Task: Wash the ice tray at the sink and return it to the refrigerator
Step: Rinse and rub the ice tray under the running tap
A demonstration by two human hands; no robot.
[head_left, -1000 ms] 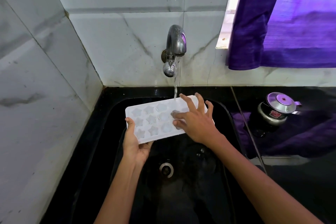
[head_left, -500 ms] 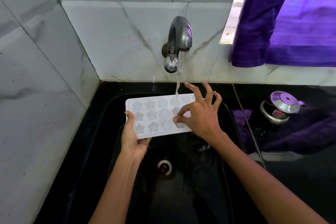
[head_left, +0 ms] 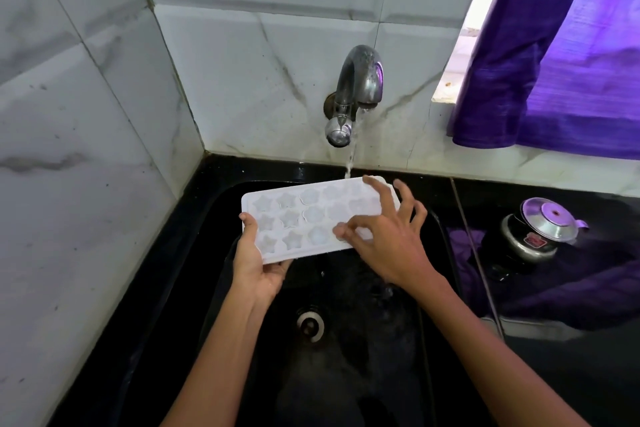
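1. Your left hand [head_left: 258,262] grips the near left corner of the ice tray [head_left: 304,218], thumb over its rim, palm beneath.
2. Your right hand [head_left: 388,239] rests on the tray's right half, fingers spread, thumb and forefinger pressing into a mould.
3. The tray sits level above the black sink [head_left: 221,288], its far edge under water running from the tap [head_left: 356,94].
4. A pressure cooker [head_left: 536,236] stands on the counter to the right.
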